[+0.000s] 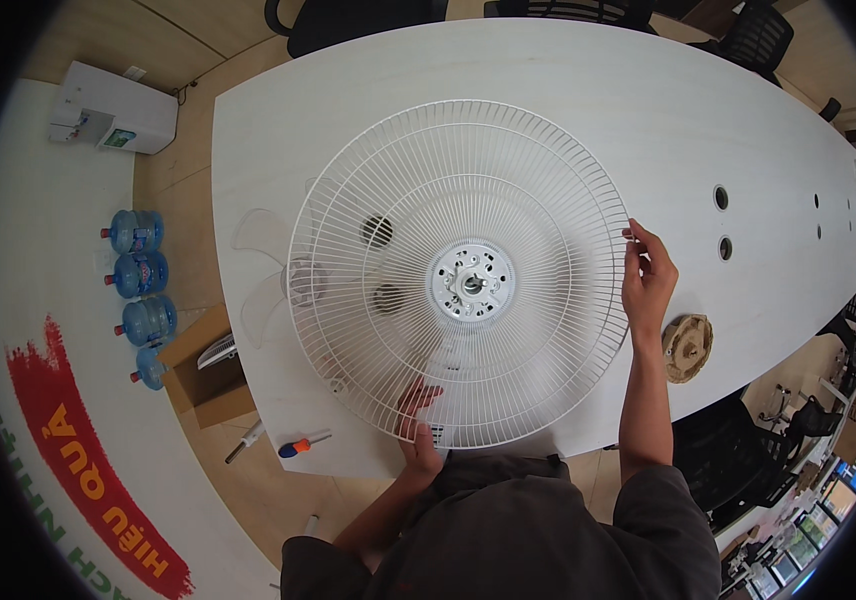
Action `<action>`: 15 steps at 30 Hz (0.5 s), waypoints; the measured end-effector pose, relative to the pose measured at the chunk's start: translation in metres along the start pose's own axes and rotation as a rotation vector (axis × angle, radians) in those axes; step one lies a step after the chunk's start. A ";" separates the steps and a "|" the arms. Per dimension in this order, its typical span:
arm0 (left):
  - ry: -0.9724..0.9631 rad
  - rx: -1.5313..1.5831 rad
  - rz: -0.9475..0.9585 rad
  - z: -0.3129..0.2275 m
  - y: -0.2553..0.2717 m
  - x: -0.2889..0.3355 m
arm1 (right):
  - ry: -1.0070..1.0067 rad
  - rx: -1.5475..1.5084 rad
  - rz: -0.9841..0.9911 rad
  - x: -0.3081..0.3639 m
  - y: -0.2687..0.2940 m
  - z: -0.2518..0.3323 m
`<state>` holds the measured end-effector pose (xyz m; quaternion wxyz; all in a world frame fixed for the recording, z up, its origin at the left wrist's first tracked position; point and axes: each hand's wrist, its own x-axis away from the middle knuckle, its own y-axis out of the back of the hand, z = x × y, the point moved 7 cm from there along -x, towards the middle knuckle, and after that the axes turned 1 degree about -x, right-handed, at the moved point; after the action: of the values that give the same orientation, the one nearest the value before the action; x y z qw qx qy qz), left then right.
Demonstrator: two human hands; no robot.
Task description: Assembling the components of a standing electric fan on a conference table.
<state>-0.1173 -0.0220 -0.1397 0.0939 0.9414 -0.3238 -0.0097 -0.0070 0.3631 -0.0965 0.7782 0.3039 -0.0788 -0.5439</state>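
Note:
A round white wire fan grille (548, 190) faces up in front of me. At its middle sits a white hub (473, 283) with a metal shaft. My right hand (648, 275) pinches the grille's right rim between thumb and fingers. Under the near-left edge of the grille, my left hand (420, 425) reaches in with its fingers stretched out, partly hidden by the wires. A small dark panel (437, 435) shows beside that hand through the wires. The clear fan blade (263, 235) lies on the table at the left, partly beneath the grille.
An orange and blue screwdriver (296, 447) lies at the white table's (648, 80) near-left corner. A round brown moulded piece (688, 348) rests right of my right forearm. An open cardboard box (213, 365) and several water bottles (138, 230) stand left on the floor. Black chairs (738, 450) surround the table.

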 end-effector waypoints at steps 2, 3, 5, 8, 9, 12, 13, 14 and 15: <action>0.109 0.104 0.010 0.003 0.001 0.002 | -0.018 0.003 0.005 0.003 0.000 -0.001; 0.111 0.105 0.008 0.000 0.003 0.002 | -0.012 0.013 0.000 0.004 0.001 -0.003; 0.172 -0.096 -0.210 -0.003 0.025 0.000 | -0.006 0.024 -0.004 0.005 0.002 -0.005; 0.076 -0.506 -0.472 -0.045 0.061 -0.018 | 0.004 0.065 -0.022 0.009 0.006 -0.003; -0.086 -0.717 -0.523 -0.083 0.066 -0.038 | 0.017 0.071 -0.033 0.008 0.006 0.000; -0.276 -0.685 -0.323 -0.137 0.042 -0.083 | 0.044 0.081 -0.040 0.008 0.005 0.009; -0.250 -0.706 -0.137 -0.138 0.021 -0.101 | 0.060 0.080 -0.045 0.008 0.004 0.010; -0.222 -0.718 0.050 -0.135 -0.003 -0.118 | 0.059 0.077 -0.042 0.007 0.003 0.008; -0.209 -0.717 0.143 -0.123 -0.023 -0.133 | 0.064 0.084 -0.046 0.007 0.005 0.007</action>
<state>-0.1990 0.0983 -0.0283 0.3840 0.8178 -0.3725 -0.2119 -0.0038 0.3550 -0.0893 0.7542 0.3554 -0.0698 -0.5478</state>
